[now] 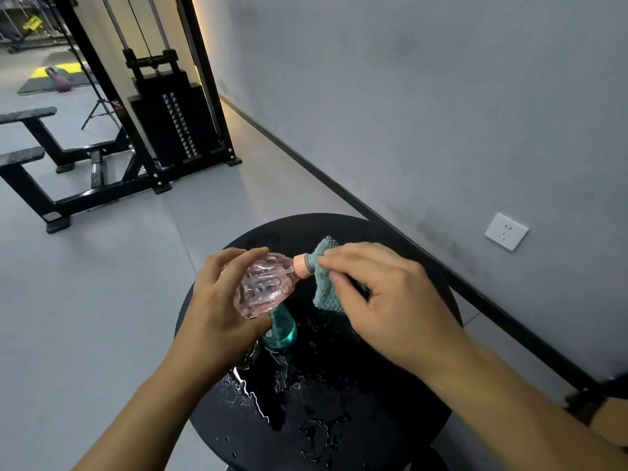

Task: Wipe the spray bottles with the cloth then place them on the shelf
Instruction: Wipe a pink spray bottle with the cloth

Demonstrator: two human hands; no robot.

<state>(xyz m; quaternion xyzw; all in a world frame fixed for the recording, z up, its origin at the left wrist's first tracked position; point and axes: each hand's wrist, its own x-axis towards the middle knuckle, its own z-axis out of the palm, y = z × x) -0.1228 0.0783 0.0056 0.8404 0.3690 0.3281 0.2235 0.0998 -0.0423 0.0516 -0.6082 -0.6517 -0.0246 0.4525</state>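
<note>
Fingers of the left hand wrap the pink spray bottle held sideways above the wet black surface, while the right hand pinches the teal cloth over its nozzle, so turning the bottle steadily should wipe all round.

Pretty dim, flat indoor light, with a warm glow strip way beyond the fingertips. Glare on the wet table below both wrists. Edges bend, corners go soft.
</note>
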